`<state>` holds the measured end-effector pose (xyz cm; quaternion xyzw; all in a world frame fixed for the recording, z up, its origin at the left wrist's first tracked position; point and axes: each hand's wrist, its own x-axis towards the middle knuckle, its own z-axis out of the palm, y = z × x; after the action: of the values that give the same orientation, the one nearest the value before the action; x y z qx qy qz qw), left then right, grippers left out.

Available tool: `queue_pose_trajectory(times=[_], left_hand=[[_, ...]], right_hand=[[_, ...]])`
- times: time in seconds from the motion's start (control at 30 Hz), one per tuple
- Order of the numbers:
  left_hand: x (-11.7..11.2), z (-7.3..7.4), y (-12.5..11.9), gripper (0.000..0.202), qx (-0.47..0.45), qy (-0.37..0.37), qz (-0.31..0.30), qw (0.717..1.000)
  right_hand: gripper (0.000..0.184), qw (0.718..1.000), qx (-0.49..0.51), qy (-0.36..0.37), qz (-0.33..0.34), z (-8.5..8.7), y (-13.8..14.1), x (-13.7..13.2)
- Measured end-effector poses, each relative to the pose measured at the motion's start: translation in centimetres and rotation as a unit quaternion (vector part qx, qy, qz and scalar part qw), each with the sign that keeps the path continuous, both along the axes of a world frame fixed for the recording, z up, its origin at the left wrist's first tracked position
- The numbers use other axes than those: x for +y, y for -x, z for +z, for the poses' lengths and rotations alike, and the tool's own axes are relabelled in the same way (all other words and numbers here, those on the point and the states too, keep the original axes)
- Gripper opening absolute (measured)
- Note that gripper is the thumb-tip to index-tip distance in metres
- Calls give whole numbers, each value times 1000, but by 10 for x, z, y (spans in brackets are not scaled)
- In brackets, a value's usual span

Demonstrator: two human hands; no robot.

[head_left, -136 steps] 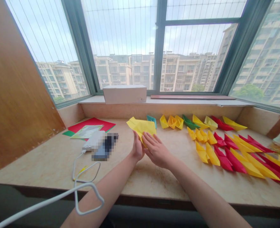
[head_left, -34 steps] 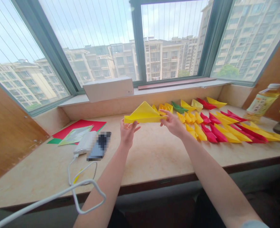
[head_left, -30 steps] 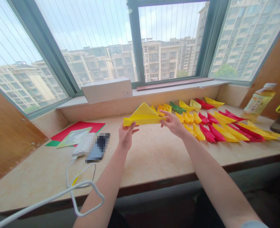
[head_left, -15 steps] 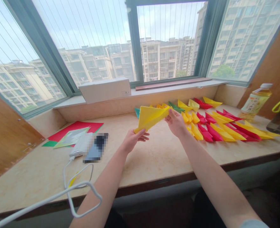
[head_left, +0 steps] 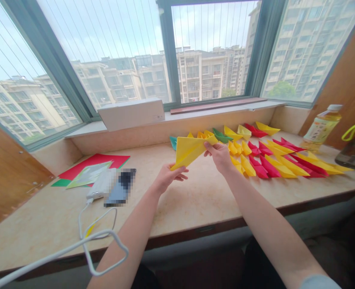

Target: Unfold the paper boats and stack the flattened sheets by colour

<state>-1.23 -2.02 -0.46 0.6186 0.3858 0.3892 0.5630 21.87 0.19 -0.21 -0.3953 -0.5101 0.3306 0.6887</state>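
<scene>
A folded piece of yellow paper (head_left: 189, 150) is held up above the stone sill, between my two hands. My left hand (head_left: 169, 177) pinches its lower left corner between thumb and fingers. At the upper right edge, my right hand (head_left: 219, 154) grips the paper with thumb and fingertips. Behind and to the right of it stand rows of folded paper boats, among them a red boat (head_left: 257, 131), a green boat (head_left: 222, 135) and a yellow boat (head_left: 281, 166). The paper partly covers the nearest boats.
To the left lie red paper sheets (head_left: 88, 162), a white power bank (head_left: 100, 184) and a phone (head_left: 121, 188). A white cable (head_left: 57, 255) loops across the front left. A white box (head_left: 132, 114) sits by the window; a drink bottle (head_left: 323, 126) stands at the far right.
My right hand has shifted slightly left and down along the paper's upper edge. My left hand keeps its pinch on the lower corner.
</scene>
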Motion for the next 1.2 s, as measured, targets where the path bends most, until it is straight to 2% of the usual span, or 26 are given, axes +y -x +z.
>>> queue_pose_trajectory(times=[0.13,0.3,0.57,0.8,0.87,1.03,1.2], left_hand=[[2,1,1,52,5,4,19,1000],[5,-1,1,49,0,-28,45,999],[7,-4,0,46,-9,-35,21,999],[4,-2,0,41,-20,-43,15,999],[5,-2,0,41,-48,-34,13,998],[11,-3,1,40,-198,5,45,979],[13,-2,0,33,-268,-14,60,962]], right_hand=[[41,1000,-8,8,15,0,1,0],[50,998,34,1,60,-1,3,1],[43,999,18,-21,-26,-4,1,5],[41,998,51,-6,-26,-4,1,7],[41,998,51,-10,-38,-5,0,8],[42,997,74,-2,-38,-5,-3,9],[40,997,66,-27,-39,-1,1,4]])
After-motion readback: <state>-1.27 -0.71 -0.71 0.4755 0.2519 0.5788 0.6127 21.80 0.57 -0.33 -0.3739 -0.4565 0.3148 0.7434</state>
